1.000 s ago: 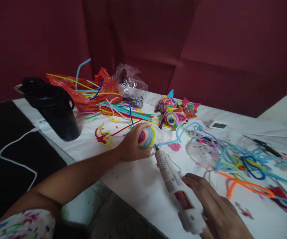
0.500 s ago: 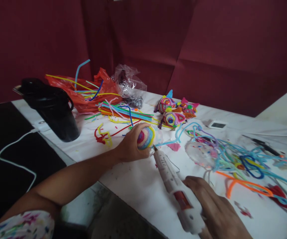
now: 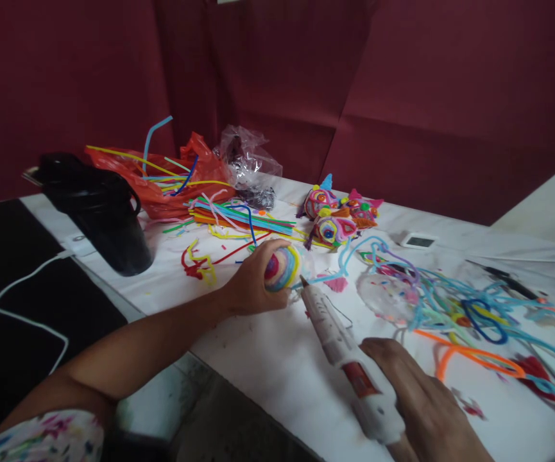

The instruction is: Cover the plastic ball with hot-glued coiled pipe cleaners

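Observation:
Wrapped round a ball (image 3: 283, 268) coiled with coloured pipe cleaners, my left hand (image 3: 253, 276) holds it just above the white table. Its visible side has pink, pale, blue and yellow rings, and a clear part shows at the right. A light blue pipe cleaner (image 3: 325, 278) runs rightward from it. My right hand (image 3: 419, 391) grips a white glue gun (image 3: 337, 350) with an orange-red window. The gun's nozzle points at the ball's right edge, close beside the blue strand; I cannot tell whether it touches.
A black bottle (image 3: 99, 212) stands tilted-looking at the left. Behind lie a red plastic bag (image 3: 162, 192), a pipe cleaner bundle (image 3: 243, 215) and several decorated fish-like figures (image 3: 335, 215). Tangled pipe cleaners (image 3: 474, 308), a clear plastic piece (image 3: 387, 295) and a small white display (image 3: 418, 241) occupy the right.
The glue gun and my right hand have shifted slightly right, moving the nozzle a little away from the ball's face. My left hand keeps its hold on the ball.

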Tool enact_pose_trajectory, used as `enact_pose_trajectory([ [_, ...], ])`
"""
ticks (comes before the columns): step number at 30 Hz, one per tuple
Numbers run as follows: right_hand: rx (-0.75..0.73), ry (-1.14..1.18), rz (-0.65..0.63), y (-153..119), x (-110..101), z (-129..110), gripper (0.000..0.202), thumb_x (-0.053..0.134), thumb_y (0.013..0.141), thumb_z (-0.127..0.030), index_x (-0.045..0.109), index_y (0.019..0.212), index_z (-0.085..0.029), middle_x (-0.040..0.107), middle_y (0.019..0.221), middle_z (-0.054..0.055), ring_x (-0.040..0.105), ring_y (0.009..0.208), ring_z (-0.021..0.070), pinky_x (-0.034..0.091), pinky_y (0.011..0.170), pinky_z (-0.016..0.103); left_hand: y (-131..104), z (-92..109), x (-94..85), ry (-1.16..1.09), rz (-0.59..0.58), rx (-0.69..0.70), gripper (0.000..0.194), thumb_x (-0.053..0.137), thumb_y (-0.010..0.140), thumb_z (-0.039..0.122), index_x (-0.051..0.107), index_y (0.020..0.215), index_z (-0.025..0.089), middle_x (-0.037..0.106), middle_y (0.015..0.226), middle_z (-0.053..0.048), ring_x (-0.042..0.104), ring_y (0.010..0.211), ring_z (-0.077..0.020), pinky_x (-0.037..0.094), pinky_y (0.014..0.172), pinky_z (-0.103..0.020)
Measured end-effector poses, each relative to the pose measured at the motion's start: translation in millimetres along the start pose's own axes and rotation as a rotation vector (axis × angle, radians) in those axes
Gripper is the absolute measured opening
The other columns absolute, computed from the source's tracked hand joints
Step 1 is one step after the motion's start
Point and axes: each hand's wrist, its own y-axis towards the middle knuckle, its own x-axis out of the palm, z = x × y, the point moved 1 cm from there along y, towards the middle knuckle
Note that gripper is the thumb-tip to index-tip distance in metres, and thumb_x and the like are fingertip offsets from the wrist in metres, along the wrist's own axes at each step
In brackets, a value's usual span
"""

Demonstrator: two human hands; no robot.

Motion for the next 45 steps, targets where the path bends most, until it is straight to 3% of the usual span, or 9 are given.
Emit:
enact_pose_trajectory([
  [8,0.003,0.074,-0.036,-5.1,-0.7,-0.5,0.049,0.043,0.103,-0.022,0.049,0.152,-0.024,0.076,0.117,0.011,0.08,0.094,0.0269,0.067,0.068,0.029,-1.5,-2.8,0.0,-0.002,0.006,0.01,0.077,0.072,0.071,0.024,0.047,0.143,0.019,0.067,0.144,-0.017,0.068,0.136,-0.038,0.058,0.118,-0.053],
  [22,0.052,0.059,-0.01,-5.1,-2.0,1.9,0.049,0.044,0.102,-0.022,0.05,0.151,-0.024,0.077,0.121,0.012,0.08,0.092,0.0266,0.068,0.067,0.03,-3.7,-3.1,-0.1,0.006,-0.006,0.063,0.079,0.073,0.071,0.023,0.046,0.145,0.022,0.066,0.144,-0.016,0.07,0.133,-0.0371,0.061,0.114,-0.052],
  [28,0.056,0.039,-0.019,-11.2,-0.5,3.4,0.047,0.045,0.103,-0.025,0.056,0.149,-0.023,0.078,0.119,0.012,0.08,0.098,0.029,0.068,0.07,0.031,-3.9,-2.9,0.5,-0.007,-0.011,0.054,0.079,0.073,0.071,0.023,0.045,0.146,0.022,0.066,0.145,-0.016,0.069,0.134,-0.0372,0.06,0.116,-0.052],
  [36,0.026,0.094,-0.014,-5.3,-4.8,-1.3,0.039,0.044,0.107,-0.03,0.063,0.14,-0.024,0.077,0.117,0.01,0.079,0.094,0.0252,0.066,0.066,0.027,-4.0,-4.2,-2.2,0.011,-0.014,-0.018,0.084,0.076,0.068,0.024,0.045,0.146,0.022,0.064,0.148,-0.017,0.067,0.137,-0.0396,0.058,0.118,-0.055],
  [45,0.068,0.073,0.0,-7.7,-2.5,0.3,0.038,0.039,0.113,-0.036,0.062,0.138,-0.021,0.078,0.115,0.013,0.08,0.093,0.0255,0.067,0.067,0.028,-6.3,-6.8,0.0,-0.005,0.007,0.106,0.08,0.073,0.075,0.024,0.043,0.149,0.02,0.064,0.145,-0.016,0.068,0.135,-0.0369,0.059,0.117,-0.052],
])
